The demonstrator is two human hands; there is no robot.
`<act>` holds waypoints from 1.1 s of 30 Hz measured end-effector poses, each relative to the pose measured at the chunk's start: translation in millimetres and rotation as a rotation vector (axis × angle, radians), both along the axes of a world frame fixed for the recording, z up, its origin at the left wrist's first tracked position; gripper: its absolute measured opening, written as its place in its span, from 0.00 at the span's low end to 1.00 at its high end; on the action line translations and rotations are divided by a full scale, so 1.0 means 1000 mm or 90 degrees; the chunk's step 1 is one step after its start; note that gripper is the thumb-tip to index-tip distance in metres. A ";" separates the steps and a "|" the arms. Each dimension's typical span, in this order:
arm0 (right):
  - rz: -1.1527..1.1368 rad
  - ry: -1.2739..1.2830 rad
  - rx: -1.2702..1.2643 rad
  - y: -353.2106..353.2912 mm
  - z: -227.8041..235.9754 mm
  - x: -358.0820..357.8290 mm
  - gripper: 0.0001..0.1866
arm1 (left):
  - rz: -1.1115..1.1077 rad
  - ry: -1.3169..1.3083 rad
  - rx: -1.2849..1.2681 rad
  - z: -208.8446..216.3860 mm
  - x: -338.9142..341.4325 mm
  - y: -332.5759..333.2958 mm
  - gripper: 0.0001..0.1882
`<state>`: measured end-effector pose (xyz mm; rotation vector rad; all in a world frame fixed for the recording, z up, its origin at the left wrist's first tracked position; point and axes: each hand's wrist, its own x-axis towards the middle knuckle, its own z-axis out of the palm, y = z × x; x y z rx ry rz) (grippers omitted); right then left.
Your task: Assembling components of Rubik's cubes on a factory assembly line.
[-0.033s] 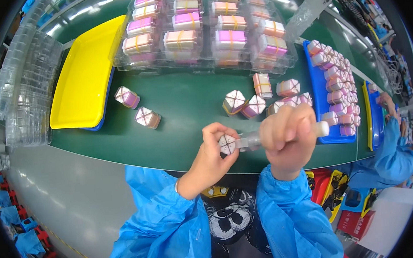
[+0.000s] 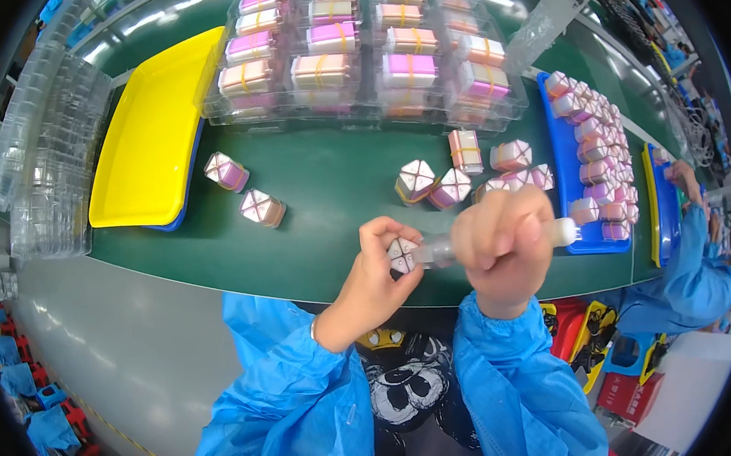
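Note:
Between the curled fingers and thumb of my left hand (image 2: 368,283) is a hexagonal bundle (image 2: 402,255), its end of white wedge-shaped pieces turned up. My right hand (image 2: 504,248), closed and somewhat blurred, grips a translucent bottle-like tool (image 2: 440,250). One clear end of it points at the bundle and seems to meet its edge; the white end (image 2: 562,232) sticks out to the right. Beyond my hands stand similar banded bundles (image 2: 416,179) in pink, purple and white. Two more bundles (image 2: 261,208) lie to the left.
A blue tray (image 2: 567,171) full of bundles stands at the right, with a co-worker's hand and blue sleeve (image 2: 682,265) past it. Clear plastic trays (image 2: 366,109) of banded bundles sit at the back. A yellow tray (image 2: 135,151) and stacked clear trays (image 2: 56,165) are at left.
My right hand and the translucent tool have shifted slightly to the left, toward the bundle. My left hand stays nearly in place.

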<state>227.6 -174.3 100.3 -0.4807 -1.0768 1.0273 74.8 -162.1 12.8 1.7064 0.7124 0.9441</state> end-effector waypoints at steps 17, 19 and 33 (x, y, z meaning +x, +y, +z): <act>0.247 -0.184 -0.030 0.024 0.009 -0.008 0.22 | 0.004 0.041 -0.062 -0.010 0.006 0.010 0.21; 0.256 -0.198 -0.003 0.025 0.007 -0.008 0.24 | 0.004 0.030 -0.054 -0.002 0.002 0.010 0.21; 0.306 -0.239 -0.040 0.030 0.010 -0.001 0.19 | -0.010 0.027 -0.089 -0.006 0.004 0.010 0.20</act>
